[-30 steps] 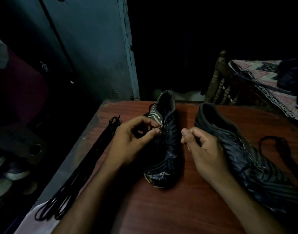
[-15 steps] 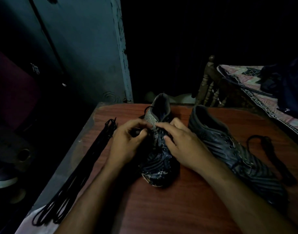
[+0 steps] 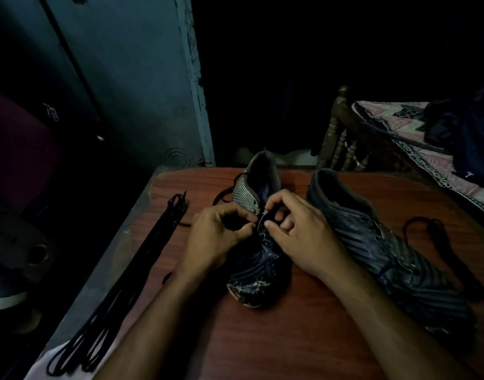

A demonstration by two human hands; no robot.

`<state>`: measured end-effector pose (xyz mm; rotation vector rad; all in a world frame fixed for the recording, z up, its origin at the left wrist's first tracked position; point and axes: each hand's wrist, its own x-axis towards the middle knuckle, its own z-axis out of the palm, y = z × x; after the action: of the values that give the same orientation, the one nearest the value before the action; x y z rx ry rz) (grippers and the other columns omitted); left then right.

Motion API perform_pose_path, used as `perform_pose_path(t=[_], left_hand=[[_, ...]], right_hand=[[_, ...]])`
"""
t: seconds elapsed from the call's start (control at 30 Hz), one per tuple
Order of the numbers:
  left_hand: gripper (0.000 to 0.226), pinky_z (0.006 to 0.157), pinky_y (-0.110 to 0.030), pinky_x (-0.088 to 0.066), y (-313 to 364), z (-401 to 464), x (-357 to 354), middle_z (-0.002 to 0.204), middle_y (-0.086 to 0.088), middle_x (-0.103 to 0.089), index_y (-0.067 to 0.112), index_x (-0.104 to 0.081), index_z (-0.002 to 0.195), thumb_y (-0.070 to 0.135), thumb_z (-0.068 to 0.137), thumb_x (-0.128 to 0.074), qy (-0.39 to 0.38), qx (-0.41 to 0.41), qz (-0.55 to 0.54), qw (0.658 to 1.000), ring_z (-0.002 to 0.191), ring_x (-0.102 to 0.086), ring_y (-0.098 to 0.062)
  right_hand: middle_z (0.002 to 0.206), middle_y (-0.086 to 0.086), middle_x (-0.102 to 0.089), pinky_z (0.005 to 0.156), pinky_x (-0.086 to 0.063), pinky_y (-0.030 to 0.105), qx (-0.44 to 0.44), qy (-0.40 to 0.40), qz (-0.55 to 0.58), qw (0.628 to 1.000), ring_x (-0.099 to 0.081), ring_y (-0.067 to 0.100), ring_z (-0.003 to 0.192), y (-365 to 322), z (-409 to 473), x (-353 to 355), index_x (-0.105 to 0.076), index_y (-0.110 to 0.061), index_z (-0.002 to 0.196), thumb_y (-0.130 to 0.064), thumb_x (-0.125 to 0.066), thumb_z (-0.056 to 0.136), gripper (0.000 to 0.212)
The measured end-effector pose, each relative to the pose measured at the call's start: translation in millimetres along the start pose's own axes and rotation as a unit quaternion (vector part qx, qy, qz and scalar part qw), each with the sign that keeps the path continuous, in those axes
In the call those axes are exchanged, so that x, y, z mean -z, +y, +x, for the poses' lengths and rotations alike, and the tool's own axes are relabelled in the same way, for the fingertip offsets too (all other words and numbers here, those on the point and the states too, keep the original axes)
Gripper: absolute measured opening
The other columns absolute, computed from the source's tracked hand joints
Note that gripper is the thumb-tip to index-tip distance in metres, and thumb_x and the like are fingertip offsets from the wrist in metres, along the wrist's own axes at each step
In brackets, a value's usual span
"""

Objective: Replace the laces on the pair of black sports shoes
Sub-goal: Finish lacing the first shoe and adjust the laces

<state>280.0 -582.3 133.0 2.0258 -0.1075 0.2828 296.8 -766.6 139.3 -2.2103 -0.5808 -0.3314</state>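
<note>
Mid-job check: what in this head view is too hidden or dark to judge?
- Eyelets of the middle shoe: covered by the left hand and right hand.
- Lace tip route: too small, dim.
- Loose lace far right: lost in shadow.
- Lace bundle: count unclear, dark.

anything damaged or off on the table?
The toe of the shoe being worked on by both hands looks scuffed, with pale cracked marks near the tip. The other shoe has no lace in the eyelets that show; a loose lace lies to its right. Nothing spilled.
</note>
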Motion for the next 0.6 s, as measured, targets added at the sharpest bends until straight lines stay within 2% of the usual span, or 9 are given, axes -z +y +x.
perform_pose_path(t=[0.13,0.2,0.4,0.5,0.6], left_hand=[[0.016,0.072,-0.047,-0.059,-4.0,2.3,-3.6,0.077,0.008,-0.074,0.027,-0.073,0.083,0.012,0.085,-0.076,-0.028,-0.027,-0.006,0.999,0.072,-0.069,-0.009],[0.010,0.076,-0.048,-0.057,-5.2,3.4,-3.6,0.083,0.006,-0.073,0.026,-0.070,0.091,0.018,0.085,-0.069,-0.056,-0.037,-0.034,0.997,0.077,-0.067,-0.011],[0.016,0.077,-0.030,-0.050,-4.0,3.9,-4.6,0.092,0.004,-0.070,0.024,-0.070,0.101,0.011,0.093,-0.065,-0.089,-0.044,-0.108,0.989,0.083,-0.063,-0.008],[0.017,0.077,-0.030,-0.050,-4.8,4.7,-6.4,0.093,0.003,-0.070,0.024,-0.070,0.103,0.010,0.095,-0.065,-0.085,-0.035,-0.126,0.988,0.084,-0.064,-0.009],[0.018,0.073,-0.030,-0.049,-4.8,5.2,-6.5,0.094,0.000,-0.069,0.026,-0.068,0.107,0.011,0.097,-0.067,-0.086,-0.021,-0.159,0.983,0.081,-0.063,-0.010]], right_hand=[[0.086,-0.012,-0.050,0.058,-0.042,0.016,0.001,0.006,0.033,0.999,-0.057,0.012,0.063,0.6,0.4,-1.9,-0.056,-0.032,0.100,-0.016,-0.072,0.088,0.025],[0.086,-0.011,-0.052,0.056,-0.042,0.017,-0.001,0.011,0.049,0.999,-0.058,0.014,0.062,1.5,0.9,-1.9,-0.057,-0.031,0.099,-0.014,-0.072,0.088,0.025],[0.085,-0.011,-0.052,0.054,-0.046,0.022,0.001,0.012,0.067,0.998,-0.059,0.017,0.060,4.9,0.6,-4.3,-0.056,-0.032,0.096,-0.013,-0.073,0.086,0.027],[0.084,-0.011,-0.052,0.054,-0.049,0.025,0.000,0.013,0.067,0.998,-0.059,0.017,0.061,5.1,1.4,-2.8,-0.056,-0.033,0.096,-0.014,-0.074,0.087,0.028],[0.085,-0.013,-0.052,0.057,-0.055,0.035,0.002,0.012,0.065,0.998,-0.059,0.017,0.063,5.6,1.0,-2.2,-0.056,-0.034,0.097,-0.014,-0.074,0.087,0.029]])
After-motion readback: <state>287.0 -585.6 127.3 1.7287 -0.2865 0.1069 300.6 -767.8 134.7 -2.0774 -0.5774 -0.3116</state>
